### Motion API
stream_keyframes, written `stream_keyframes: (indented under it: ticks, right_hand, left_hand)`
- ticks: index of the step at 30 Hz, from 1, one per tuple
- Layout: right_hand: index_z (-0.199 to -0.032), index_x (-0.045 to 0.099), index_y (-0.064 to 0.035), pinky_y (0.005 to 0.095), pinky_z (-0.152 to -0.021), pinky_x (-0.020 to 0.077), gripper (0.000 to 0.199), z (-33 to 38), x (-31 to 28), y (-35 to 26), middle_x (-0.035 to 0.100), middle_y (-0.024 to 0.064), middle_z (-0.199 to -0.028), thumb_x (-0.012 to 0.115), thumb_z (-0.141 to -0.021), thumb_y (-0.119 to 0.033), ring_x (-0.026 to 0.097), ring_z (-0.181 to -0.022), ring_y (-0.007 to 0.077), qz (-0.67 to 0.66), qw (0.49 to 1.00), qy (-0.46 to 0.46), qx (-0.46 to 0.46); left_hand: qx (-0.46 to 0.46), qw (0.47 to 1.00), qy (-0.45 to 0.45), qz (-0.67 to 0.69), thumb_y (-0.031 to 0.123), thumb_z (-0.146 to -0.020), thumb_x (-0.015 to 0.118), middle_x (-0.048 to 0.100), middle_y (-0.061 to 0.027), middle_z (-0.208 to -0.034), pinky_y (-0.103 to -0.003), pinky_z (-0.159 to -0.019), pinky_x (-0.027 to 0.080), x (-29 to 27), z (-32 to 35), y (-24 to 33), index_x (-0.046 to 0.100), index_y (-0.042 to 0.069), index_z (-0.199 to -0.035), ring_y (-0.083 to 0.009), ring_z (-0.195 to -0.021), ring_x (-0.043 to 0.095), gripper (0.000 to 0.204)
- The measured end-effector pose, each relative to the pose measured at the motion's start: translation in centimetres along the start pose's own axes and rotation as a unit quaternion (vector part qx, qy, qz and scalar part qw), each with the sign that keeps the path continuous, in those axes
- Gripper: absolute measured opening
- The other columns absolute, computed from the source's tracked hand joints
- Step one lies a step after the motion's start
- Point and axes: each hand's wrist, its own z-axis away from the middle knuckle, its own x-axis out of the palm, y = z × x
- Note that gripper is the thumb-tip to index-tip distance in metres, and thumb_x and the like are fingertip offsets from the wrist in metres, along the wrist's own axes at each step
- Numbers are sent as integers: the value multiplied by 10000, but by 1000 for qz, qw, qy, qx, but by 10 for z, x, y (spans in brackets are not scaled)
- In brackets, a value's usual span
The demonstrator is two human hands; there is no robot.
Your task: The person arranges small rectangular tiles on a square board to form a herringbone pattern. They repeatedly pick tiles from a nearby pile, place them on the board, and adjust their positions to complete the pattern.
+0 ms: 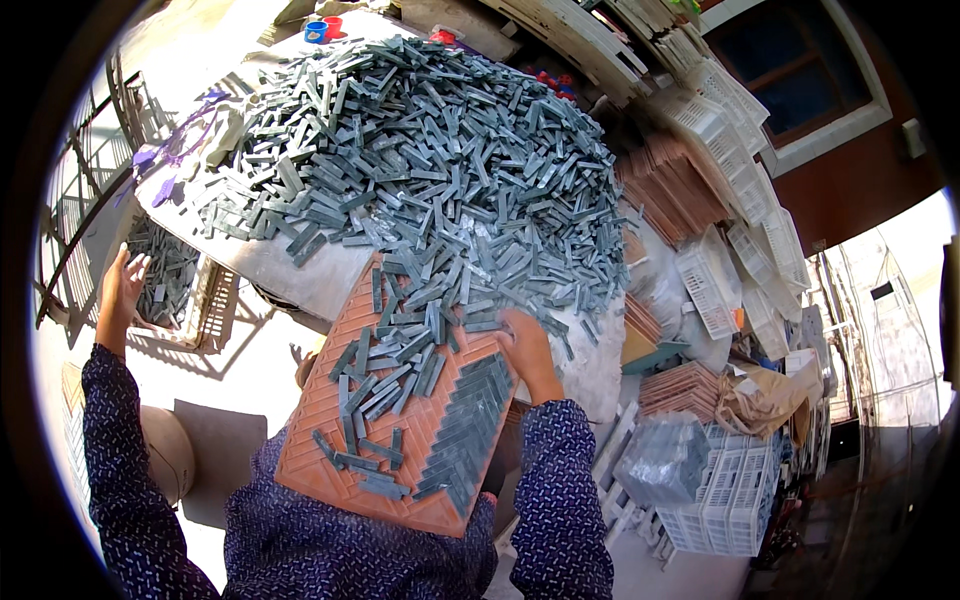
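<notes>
Here the person's right hand (527, 345) lies flat on the right edge of an orange grooved tray (330, 420) that leans from the lap up against the near edge of the desk (300, 275). Its fingers look loosely spread over loose grey strips (395, 365) scattered on the tray, pinching nothing that can be made out. A band of strips (470, 430) already sits packed in a herringbone run along the tray's right side, while the left and middle grooves are mostly bare or littered with unsorted pieces. The large heap of grey strips (430, 150) covers the desk beyond. The left hand (122, 290) reaches far left to a white crate (215, 305) holding more strips, fingers spread at its rim, apparently grasping nothing. By the look of it, the laying of strips into the grooves is partly along; the next move would call for sliding loose pieces, one by one, into empty grooves beside the finished band.
</notes>
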Motion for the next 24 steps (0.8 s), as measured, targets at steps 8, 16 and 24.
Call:
stream_keyframes:
  ticks: [8, 16, 24]
  right_hand:
    - [-952, 580, -43, 396, -761, 489, 247, -6, -13, -3, 616, 122, -940, 656, -718, -37, 582, -910, 327, 88, 984, -6, -153]
    - [-954, 640, -11, 355, -786, 476, 153, 2, -28, -9, 634, 174, -936, 556, -831, -46, 604, -889, 327, -79, 996, -7, -27]
    - [-933, 655, -5, 317, -647, 482, 163, 9, -29, -2, 645, 134, -785, 540, -855, -90, 612, -679, 233, -164, 974, -80, 133]
  left_hand:
    - [-176, 984, -12, -33, 281, -927, 510, 537, -13, -1178, -183, -788, 422, 53, 151, -56, 441, 78, -1320, -68, -879, 499, 448]
    - [-251, 958, 28, -137, 297, -903, 585, 590, 54, -907, -168, -614, 418, 110, 227, -53, 569, 114, -1065, -40, -726, 525, 245]
    - [-246, 961, 2, -125, 219, -915, 568, 602, 23, -908, -181, -613, 436, 103, 211, -76, 573, 94, -1072, -54, -725, 552, 201]
